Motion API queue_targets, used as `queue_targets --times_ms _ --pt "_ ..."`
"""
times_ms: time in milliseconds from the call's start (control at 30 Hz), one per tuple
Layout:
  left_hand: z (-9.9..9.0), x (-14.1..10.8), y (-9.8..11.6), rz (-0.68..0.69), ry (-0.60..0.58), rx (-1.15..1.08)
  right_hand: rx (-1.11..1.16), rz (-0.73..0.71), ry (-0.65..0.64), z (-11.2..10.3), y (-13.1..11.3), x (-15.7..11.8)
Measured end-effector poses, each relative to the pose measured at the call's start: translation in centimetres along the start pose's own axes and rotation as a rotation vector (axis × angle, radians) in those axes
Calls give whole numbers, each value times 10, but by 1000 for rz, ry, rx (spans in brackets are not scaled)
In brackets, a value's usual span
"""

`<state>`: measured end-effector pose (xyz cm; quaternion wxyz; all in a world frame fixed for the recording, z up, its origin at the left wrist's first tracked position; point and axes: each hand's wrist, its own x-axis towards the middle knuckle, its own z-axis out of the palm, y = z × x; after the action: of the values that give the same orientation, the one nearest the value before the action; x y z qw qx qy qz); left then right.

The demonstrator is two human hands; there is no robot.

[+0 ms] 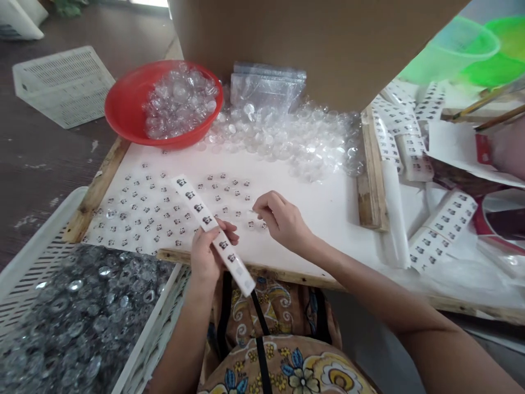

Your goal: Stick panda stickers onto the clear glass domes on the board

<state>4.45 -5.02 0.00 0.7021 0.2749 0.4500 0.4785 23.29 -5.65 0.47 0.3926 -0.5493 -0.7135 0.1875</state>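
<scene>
My left hand (207,251) grips a white strip of panda stickers (199,208), which slants across the front of a white board (283,230). A single row of small black panda prints runs along the strip. To its right, my right hand (283,219) is closed in a pinch low over the board. Whatever its fingertips hold, if anything, is too small to make out. Around both hands, many small clear discs with panda prints (143,208) lie spread on the board, some of them just by my right fingertips.
A red basin (127,109) of clear round pieces stands at the back left. Loose clear pieces (303,137) heap before a cardboard box (320,49). Wooden strips (371,186) edge the board. More sticker sheets (445,230) lie right; a white crate (36,219) of clear pieces sits lower left.
</scene>
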Motion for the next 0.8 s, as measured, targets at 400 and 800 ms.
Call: queue_targets --times_ms 400,800 --pt "13 -15 -11 52 -90 128 -52 -153 -58 11 -33 -13" --pt "1 -12 -14 36 -154 18 537 285 299 -5 -33 1"
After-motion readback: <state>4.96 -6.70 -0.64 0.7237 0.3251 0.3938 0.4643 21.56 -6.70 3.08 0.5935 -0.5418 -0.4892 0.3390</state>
